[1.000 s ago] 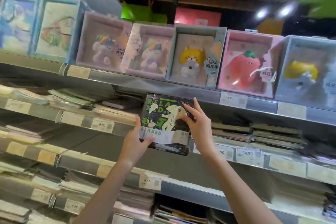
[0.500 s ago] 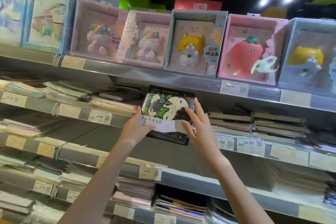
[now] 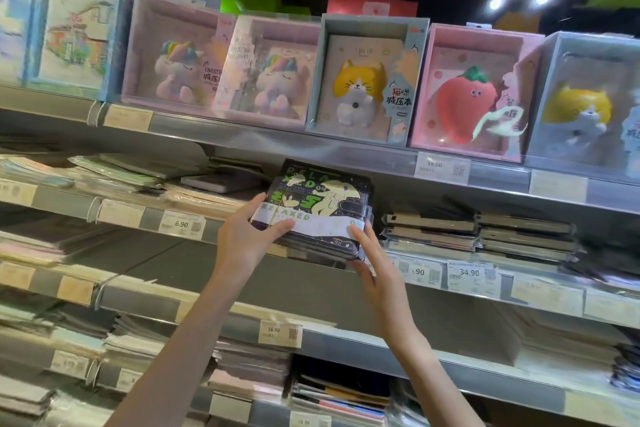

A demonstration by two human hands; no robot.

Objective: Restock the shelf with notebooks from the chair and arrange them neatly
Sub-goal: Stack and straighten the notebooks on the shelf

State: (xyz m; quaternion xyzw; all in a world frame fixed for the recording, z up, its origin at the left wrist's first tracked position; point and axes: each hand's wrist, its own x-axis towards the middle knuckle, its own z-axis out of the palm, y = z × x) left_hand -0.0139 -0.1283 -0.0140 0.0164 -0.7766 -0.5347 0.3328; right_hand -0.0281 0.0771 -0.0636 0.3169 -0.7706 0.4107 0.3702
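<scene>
A small stack of black notebooks (image 3: 320,204) with green "RELAXED" print and a white band lies tilted at the front edge of the second shelf (image 3: 540,288). My left hand (image 3: 247,236) grips the stack's left front corner, thumb on the cover. My right hand (image 3: 372,267) presses against the right front corner with its fingers spread along the side. The far end of the stack reaches under the shelf above. The chair is out of view.
Grey notebook piles (image 3: 478,232) lie right beside the black stack. Flat notebooks (image 3: 138,173) fill the shelf to the left. Boxed squishy notebooks (image 3: 363,80) stand on the top shelf. Price tags (image 3: 469,274) line the shelf rails. Lower shelves hold more stacks.
The black stack has tipped from nearly upright to lying flatter and has slid further onto the shelf. Both hands have dropped to its front corners.
</scene>
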